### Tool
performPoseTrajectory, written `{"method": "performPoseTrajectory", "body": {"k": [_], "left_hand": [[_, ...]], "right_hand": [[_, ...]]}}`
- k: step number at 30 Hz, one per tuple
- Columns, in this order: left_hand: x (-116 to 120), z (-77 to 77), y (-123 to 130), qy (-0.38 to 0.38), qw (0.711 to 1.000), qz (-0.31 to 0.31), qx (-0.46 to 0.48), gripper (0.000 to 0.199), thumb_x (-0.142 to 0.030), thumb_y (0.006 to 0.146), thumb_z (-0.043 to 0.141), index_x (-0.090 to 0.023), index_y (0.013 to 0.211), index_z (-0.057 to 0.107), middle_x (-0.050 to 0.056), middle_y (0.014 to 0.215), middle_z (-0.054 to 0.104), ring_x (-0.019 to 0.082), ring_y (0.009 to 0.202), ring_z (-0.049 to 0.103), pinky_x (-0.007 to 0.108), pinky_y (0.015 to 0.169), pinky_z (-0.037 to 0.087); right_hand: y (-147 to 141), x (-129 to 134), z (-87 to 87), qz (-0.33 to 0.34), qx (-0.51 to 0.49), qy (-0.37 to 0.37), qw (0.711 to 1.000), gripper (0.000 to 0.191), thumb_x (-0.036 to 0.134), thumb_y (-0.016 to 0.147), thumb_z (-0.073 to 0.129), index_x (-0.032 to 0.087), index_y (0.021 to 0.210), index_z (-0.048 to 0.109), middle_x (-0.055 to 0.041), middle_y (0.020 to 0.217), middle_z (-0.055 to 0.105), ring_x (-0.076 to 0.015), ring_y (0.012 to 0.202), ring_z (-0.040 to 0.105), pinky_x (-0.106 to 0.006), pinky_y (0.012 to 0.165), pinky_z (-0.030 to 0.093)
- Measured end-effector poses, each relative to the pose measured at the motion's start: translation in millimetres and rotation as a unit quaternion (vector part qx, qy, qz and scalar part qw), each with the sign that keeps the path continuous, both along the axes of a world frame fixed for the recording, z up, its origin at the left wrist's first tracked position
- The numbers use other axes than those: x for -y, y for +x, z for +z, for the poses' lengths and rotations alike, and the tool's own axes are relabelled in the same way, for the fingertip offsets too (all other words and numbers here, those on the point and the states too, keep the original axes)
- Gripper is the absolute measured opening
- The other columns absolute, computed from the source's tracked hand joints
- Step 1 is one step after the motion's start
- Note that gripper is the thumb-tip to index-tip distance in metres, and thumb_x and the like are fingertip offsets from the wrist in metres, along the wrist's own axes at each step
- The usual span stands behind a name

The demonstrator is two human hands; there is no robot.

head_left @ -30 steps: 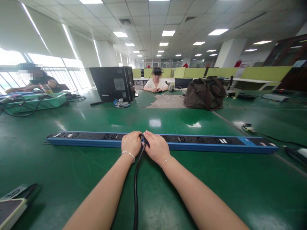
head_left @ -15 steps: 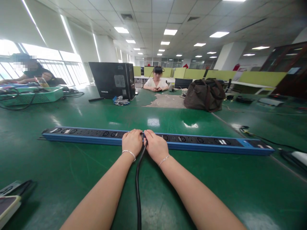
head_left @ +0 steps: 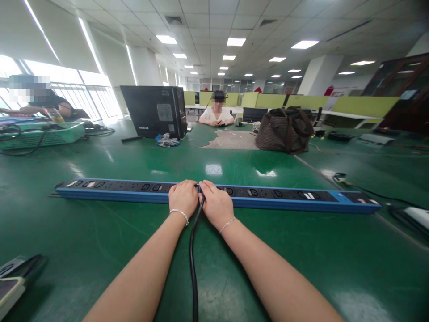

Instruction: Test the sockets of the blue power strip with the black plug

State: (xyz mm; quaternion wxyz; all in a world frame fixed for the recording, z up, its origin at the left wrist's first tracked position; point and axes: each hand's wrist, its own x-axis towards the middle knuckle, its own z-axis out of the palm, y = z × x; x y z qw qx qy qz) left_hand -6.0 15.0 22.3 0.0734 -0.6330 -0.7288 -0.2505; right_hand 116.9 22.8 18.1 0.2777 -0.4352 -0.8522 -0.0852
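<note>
A long blue and black power strip (head_left: 284, 204) with rows of sockets lies across the green table. My left hand (head_left: 182, 197) is closed over its middle, fingers curled onto the socket face. Close beside it, my right hand (head_left: 217, 203) is also closed, gripping the end of a thick black power cord (head_left: 192, 257) against the strip. The cord runs down between my forearms toward the bottom edge. Its plug end is hidden by my fingers, so I cannot tell how far it sits in a socket.
Behind the strip are a black computer tower (head_left: 152, 112), grey-blue gloves (head_left: 166, 141) and a brown bag (head_left: 283, 130). A green basket (head_left: 56, 135) with cables stands at left. One person (head_left: 216, 112) sits opposite, another at far left. Loose cables (head_left: 368, 192) lie at right.
The view has shifted slightly, so the whole scene sits a little further left. Both hands keep the same hold at the middle of the power strip.
</note>
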Motion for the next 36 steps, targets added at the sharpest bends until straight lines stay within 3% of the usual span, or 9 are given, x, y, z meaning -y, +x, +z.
{"method": "performPoseTrajectory", "body": {"k": [6, 15, 29, 32, 36], "left_hand": [[1.2, 3.3, 1.7, -0.001, 1.0, 0.002, 0.002, 0.034, -0.022, 0.087, 0.032, -0.025, 0.102, 0.061, 0.003, 0.109, 0.066, 0.017, 0.11, 0.054, 0.033, 0.095, 0.032], [-0.8, 0.9, 2.2, 0.015, 1.0, 0.007, 0.005, 0.032, -0.023, 0.085, 0.033, -0.026, 0.099, 0.062, 0.002, 0.106, 0.067, 0.017, 0.109, 0.054, 0.033, 0.094, 0.032], [-3.5, -5.1, 0.5, 0.046, 0.999, 0.006, 0.002, 0.029, -0.023, 0.085, 0.036, -0.026, 0.095, 0.062, 0.001, 0.102, 0.068, 0.018, 0.104, 0.056, 0.035, 0.089, 0.033], [-4.2, -5.7, 0.7, 0.054, 0.998, 0.006, 0.003, 0.028, -0.023, 0.084, 0.036, -0.026, 0.095, 0.062, 0.001, 0.102, 0.068, 0.018, 0.103, 0.057, 0.035, 0.089, 0.034], [-4.5, -5.9, 1.2, 0.06, 0.998, 0.011, 0.006, 0.028, -0.022, 0.084, 0.037, -0.026, 0.094, 0.063, 0.001, 0.101, 0.069, 0.018, 0.103, 0.057, 0.035, 0.089, 0.034]], "right_hand": [[1.3, -3.2, -1.8, -0.003, 0.01, 0.005, 1.0, 0.042, 0.022, 0.089, 0.034, 0.019, 0.127, 0.051, -0.0084, 0.132, 0.052, -0.0167, 0.099, 0.059, -0.03, 0.082, 0.046], [3.6, -7.7, 3.7, 0.006, 0.022, -0.002, 1.0, 0.039, 0.025, 0.089, 0.035, 0.022, 0.123, 0.054, -0.0057, 0.128, 0.055, -0.0155, 0.096, 0.061, -0.027, 0.077, 0.047], [6.3, -11.2, -4.7, 0.002, 0.035, 0.025, 0.999, 0.038, 0.026, 0.093, 0.031, 0.024, 0.123, 0.054, -0.0049, 0.131, 0.053, -0.0147, 0.089, 0.064, -0.024, 0.071, 0.051], [8.4, -9.8, 3.6, 0.006, 0.022, 0.051, 0.998, 0.037, 0.025, 0.093, 0.033, 0.024, 0.121, 0.056, -0.0056, 0.13, 0.054, -0.0148, 0.085, 0.065, -0.024, 0.069, 0.052], [14.9, -3.5, 31.8, 0.023, -0.066, 0.126, 0.99, 0.035, 0.021, 0.092, 0.036, 0.022, 0.119, 0.057, -0.0074, 0.13, 0.054, -0.0144, 0.093, 0.063, -0.022, 0.077, 0.05]]}}
